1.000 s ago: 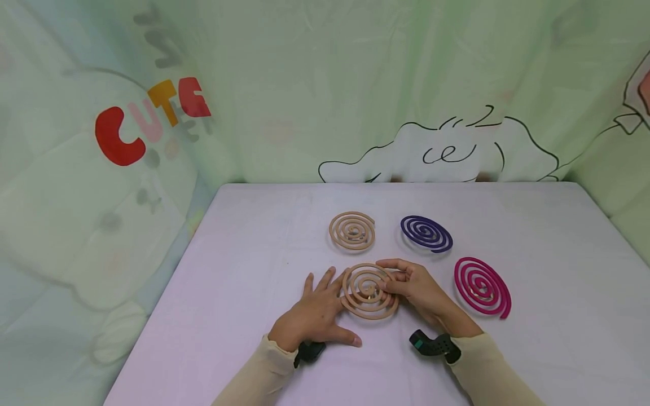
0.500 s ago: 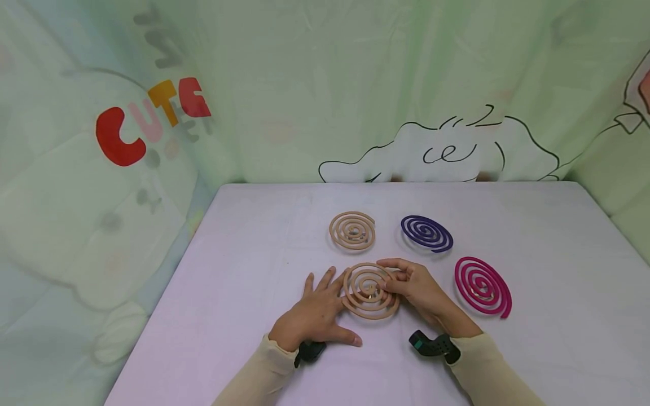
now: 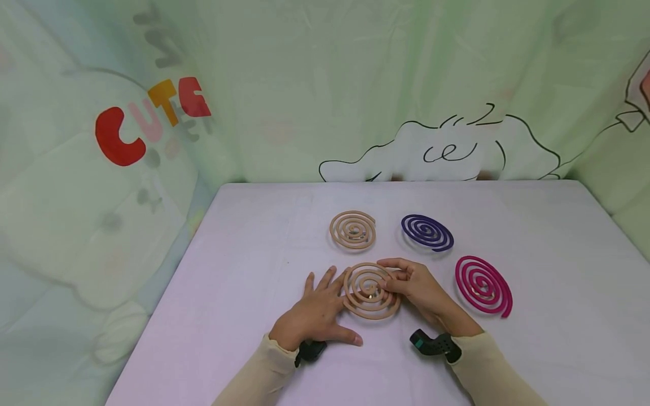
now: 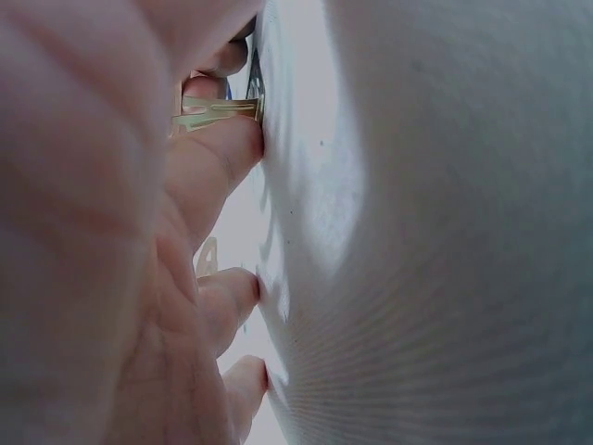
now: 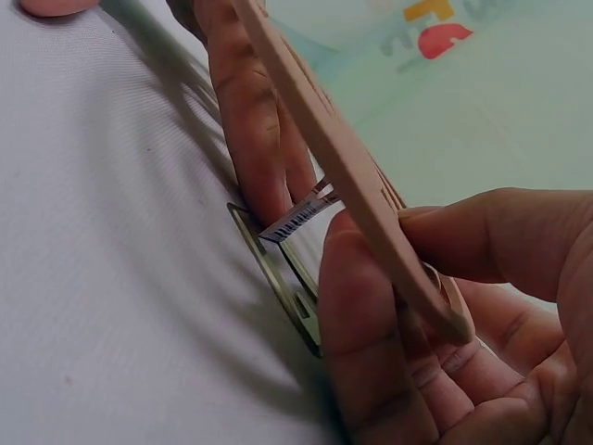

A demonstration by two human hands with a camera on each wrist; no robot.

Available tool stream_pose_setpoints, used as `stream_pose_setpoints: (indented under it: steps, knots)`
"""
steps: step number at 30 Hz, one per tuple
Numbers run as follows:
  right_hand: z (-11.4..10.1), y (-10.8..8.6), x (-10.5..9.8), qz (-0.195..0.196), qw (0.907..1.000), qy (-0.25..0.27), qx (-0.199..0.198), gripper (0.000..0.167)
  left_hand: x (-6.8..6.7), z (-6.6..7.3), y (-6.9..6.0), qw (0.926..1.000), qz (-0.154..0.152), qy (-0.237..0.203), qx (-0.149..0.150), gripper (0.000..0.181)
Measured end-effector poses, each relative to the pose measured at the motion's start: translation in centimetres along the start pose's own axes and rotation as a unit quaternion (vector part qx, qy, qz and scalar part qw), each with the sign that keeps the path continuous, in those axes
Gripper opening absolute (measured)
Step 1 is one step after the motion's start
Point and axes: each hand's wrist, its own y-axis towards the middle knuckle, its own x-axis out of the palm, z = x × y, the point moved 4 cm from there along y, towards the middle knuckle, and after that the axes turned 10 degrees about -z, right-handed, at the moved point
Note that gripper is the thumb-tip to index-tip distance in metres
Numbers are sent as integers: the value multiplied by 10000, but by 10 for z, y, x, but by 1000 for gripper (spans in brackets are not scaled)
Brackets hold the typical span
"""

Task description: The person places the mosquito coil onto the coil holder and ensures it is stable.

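Note:
A tan mosquito coil (image 3: 370,289) sits low over the table in the head view. My right hand (image 3: 424,293) pinches its right side between thumb and fingers; the right wrist view shows the coil (image 5: 357,199) edge-on and tilted. Beneath it is a thin metal stand (image 5: 269,269), whose raised prong reaches toward the coil. My left hand (image 3: 317,316) rests palm down on the table, fingers spread and fairly straight. Its forefinger passes under the coil's left edge. In the left wrist view a fingertip touches the metal stand (image 4: 218,111).
Behind the hands lie another tan coil (image 3: 354,229) and a dark blue coil (image 3: 427,232). A pink coil (image 3: 482,283) is off to the right. All are on the white-covered table (image 3: 244,254), with printed curtains (image 3: 284,96) beyond its back edge.

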Motion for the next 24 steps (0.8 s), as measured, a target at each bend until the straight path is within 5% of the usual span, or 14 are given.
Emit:
stream_pose_setpoints:
  steps: [24]
  knots:
    - [-2, -1, 2, 189, 9997, -110, -106, 55, 0, -1, -1, 9999, -28, -120, 39, 104]
